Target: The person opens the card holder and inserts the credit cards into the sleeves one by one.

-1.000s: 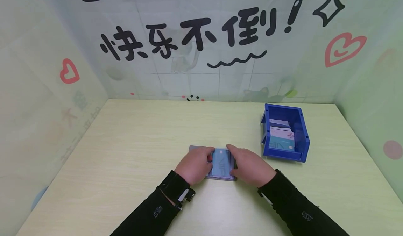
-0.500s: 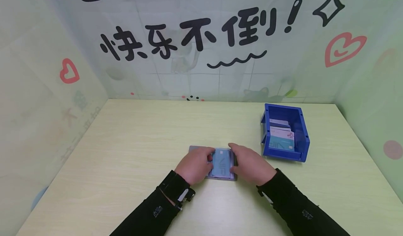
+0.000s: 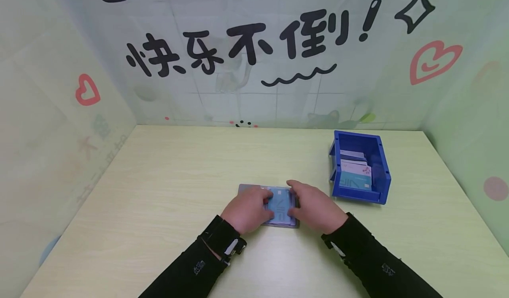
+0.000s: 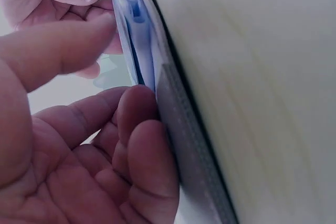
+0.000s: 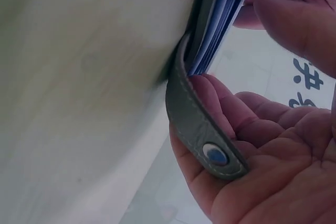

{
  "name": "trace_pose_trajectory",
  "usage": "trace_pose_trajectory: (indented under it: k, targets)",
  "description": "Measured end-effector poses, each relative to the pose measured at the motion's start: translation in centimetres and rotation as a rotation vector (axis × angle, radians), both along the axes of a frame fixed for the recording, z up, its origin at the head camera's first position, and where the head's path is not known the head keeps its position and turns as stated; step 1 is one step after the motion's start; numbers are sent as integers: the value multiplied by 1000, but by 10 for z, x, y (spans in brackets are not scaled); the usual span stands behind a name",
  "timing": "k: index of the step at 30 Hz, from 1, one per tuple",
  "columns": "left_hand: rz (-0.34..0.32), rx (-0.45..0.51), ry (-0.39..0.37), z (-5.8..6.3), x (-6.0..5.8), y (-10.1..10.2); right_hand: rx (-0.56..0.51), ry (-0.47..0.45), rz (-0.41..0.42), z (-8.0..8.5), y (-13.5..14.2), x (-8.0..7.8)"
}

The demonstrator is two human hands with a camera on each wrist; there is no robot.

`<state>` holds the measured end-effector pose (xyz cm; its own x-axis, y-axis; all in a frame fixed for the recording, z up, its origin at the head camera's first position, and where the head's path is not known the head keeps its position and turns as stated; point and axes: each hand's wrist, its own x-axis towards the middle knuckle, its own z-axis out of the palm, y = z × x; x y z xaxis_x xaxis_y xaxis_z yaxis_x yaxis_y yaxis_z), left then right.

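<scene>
A grey card holder [image 3: 248,186] with clear sleeves lies opened on the table, a light blue card [image 3: 281,204] showing in its top sleeve. My left hand [image 3: 247,209] holds the left side of the sleeves, its thumb and forefinger over the card's left edge. On the right side, my right hand [image 3: 316,207] grips the edge of the holder, thumb on the sleeve. Curled left fingers [image 4: 149,156] touch the sleeve edges in the left wrist view. The right wrist view shows a strap [image 5: 197,119] with a metal snap against my right fingers.
A blue plastic bin [image 3: 382,170] stands at the right of the pale wooden table [image 3: 179,165]. Several pink and blue cards [image 3: 355,176] stand inside it. A printed cloth backdrop [image 3: 246,103] closes the back and both sides.
My left thumb and forefinger have shifted slightly right, farther over the blue card. My right hand moved a little right, then back left onto the sleeve. The bin has not moved.
</scene>
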<state>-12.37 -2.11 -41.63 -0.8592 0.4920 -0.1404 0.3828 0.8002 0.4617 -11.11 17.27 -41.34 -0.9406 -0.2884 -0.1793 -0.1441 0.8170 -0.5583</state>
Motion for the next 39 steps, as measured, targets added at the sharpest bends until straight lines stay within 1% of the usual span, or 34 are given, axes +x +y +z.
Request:
trace_pose_trajectory:
  k: [5, 8, 13, 19, 23, 27, 33, 39]
  targets:
    - [-7, -1, -12, 1, 1, 0, -42, -6, -16, -2, 1, 0]
    - [-10, 7, -18, 1, 1, 1, -72, 2, -16, -2, 2, 0]
    - [-17, 28, -33, 0, 0, 0, -92, 25, -10, -2, 2, 1]
    - [-16, 44, -40, -1, -1, 0, -78, 91, 12, 0, 2, 1]
    - [-7, 64, -37, -3, -1, 0, -75, 146, 30, 1, 1, 2]
    - [12, 89, -34, -3, 1, 0, -97, 168, 29, 2, 0, 2]
    - [47, 101, -59, 0, 5, 1, -111, 187, 47, 3, -2, 3]
    - [58, 84, -76, 1, 7, 2, -122, 171, 62, 4, -3, 4]
